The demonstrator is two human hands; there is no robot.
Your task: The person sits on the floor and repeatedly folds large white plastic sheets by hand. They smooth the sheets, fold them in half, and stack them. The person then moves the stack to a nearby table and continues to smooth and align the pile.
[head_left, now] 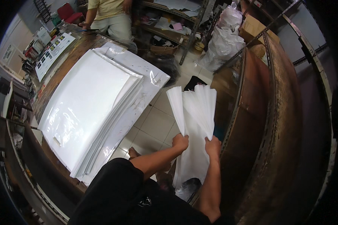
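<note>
Between my two hands hangs a bundle of thin white sheets (195,146), pleated and fanned out at its far end. My left hand (180,142) is closed round its left edge, and my right hand (213,145) grips the right edge at about the same height. The bundle narrows where I hold it, and its near part hangs down in front of me. To the left, a thick stack of large white sheets (90,97) lies on a table, with a glossy clear film over its top.
Metal shelving with brown boards (257,86) runs close along my right. White plastic sacks (225,37) and a cardboard box (257,27) stand at the far right. Beyond the table is another person (112,18) in a yellow shirt. Pale floor tiles (156,122) show between table and shelf.
</note>
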